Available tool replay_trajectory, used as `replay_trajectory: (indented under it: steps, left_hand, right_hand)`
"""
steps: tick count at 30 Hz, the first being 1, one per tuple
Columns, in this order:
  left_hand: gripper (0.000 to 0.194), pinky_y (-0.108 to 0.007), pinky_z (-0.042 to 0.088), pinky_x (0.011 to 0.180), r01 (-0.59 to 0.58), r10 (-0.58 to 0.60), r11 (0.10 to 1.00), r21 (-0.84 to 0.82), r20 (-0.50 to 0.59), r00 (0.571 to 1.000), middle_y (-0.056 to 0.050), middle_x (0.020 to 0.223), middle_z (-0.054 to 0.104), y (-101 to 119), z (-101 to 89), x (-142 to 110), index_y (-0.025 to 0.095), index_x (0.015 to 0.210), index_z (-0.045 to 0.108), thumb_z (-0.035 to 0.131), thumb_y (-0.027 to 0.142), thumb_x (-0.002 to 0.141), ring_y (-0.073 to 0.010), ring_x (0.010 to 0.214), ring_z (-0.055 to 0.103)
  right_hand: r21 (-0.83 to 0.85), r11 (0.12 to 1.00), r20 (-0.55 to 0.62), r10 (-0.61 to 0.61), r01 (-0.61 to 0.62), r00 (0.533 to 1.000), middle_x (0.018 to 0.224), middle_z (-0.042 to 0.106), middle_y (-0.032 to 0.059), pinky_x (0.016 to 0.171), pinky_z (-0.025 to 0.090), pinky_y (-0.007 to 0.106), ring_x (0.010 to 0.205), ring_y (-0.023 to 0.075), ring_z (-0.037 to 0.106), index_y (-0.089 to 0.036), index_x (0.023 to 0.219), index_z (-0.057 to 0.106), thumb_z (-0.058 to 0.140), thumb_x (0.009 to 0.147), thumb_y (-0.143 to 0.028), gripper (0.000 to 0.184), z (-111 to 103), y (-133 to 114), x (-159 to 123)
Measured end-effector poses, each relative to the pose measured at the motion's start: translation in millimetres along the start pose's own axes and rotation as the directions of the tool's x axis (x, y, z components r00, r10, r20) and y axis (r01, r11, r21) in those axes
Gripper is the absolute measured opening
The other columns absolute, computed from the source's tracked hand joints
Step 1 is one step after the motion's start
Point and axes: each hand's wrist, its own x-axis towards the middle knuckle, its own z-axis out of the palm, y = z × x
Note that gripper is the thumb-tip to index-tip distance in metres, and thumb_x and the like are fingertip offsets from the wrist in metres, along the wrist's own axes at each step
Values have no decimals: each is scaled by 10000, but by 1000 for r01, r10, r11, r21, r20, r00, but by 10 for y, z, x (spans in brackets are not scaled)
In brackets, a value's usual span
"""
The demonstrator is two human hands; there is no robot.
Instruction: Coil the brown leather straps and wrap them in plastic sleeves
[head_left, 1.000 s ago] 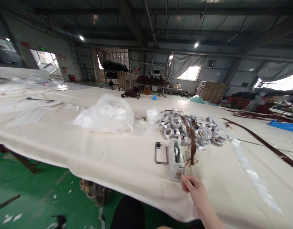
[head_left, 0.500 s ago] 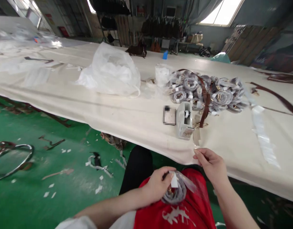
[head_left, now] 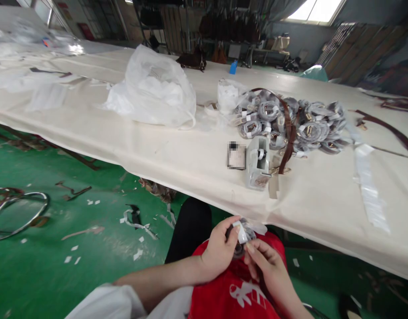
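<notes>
My left hand (head_left: 220, 246) is closed around a coiled strap (head_left: 249, 229) in clear plastic wrapping, held above my lap. A white label (head_left: 240, 232) lies across the coil under my left thumb. My right hand (head_left: 265, 261) pinches at the near right side of the coil, its fingertips by the label's lower edge. Whatever is between those fingertips is too small to make out. On the table ahead stands a grey tape dispenser (head_left: 258, 164), with a short brownish strip (head_left: 273, 186) beside it.
Many wrapped strap coils (head_left: 310, 130) are heaped behind the dispenser, a brown strap (head_left: 288, 128) draped over them. A large translucent plastic bag (head_left: 157, 93) sits left on the white-covered table (head_left: 190, 153). Scraps and a metal ring (head_left: 41, 208) are on the green floor.
My right hand has come from the table edge near the dispenser down and left to the coil. My left hand has raised the coil slightly and tilted it.
</notes>
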Motion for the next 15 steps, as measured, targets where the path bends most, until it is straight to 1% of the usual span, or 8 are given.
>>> replay_trajectory:
  steps: [3, 6, 9, 13, 15]
  left_hand:
    - [360, -392, 489, 1032, -8, 8, 1000, 3, 1, 1000, -116, 1217, 679, 38, -27, -23, 153, 1227, 623, 500, 298, 921, -227, 1110, 638]
    - [362, -397, 486, 1037, -14, 14, 1000, -6, 4, 1000, -124, 1209, 681, 76, -44, -42, 146, 1215, 630, 499, 313, 921, -234, 1117, 635]
    - [357, -398, 495, 1025, 0, 0, 999, -38, 4, 1000, -126, 1191, 687, 89, -51, -52, 141, 1192, 641, 488, 323, 926, -240, 1111, 636]
    - [383, -357, 530, 960, 32, -31, 997, -70, 16, 999, -113, 1138, 704, 92, -55, -21, 136, 1182, 641, 633, 295, 833, -228, 1015, 664]
    - [383, -336, 541, 927, 43, -42, 996, -83, 12, 999, -102, 1117, 712, 107, -64, 7, 138, 1182, 642, 643, 287, 829, -212, 968, 670]
  right_hand:
    - [-33, 999, 1, 14, -14, 1000, 478, 565, -39, 386, 237, 178, 345, 35, 366, -167, 625, 585, 766, 735, -578, 463, 2, 44, 50]
    - [-84, 996, -15, 19, -20, 1000, 439, 539, -41, 377, 216, 184, 325, 38, 355, -168, 578, 549, 759, 718, -612, 511, 6, 99, 109]
    - [-115, 993, -25, 36, -39, 999, 430, 536, -42, 368, 218, 194, 320, 52, 362, -181, 576, 532, 743, 714, -637, 521, 1, 137, 162]
    - [-156, 987, -14, 44, -45, 999, 414, 530, -42, 372, 235, 206, 325, 68, 371, -190, 577, 533, 712, 714, -679, 539, -2, 140, 192]
    - [-170, 985, 17, 33, -30, 999, 401, 522, -44, 401, 278, 206, 348, 71, 385, -175, 604, 581, 701, 737, -667, 524, 10, 108, 185]
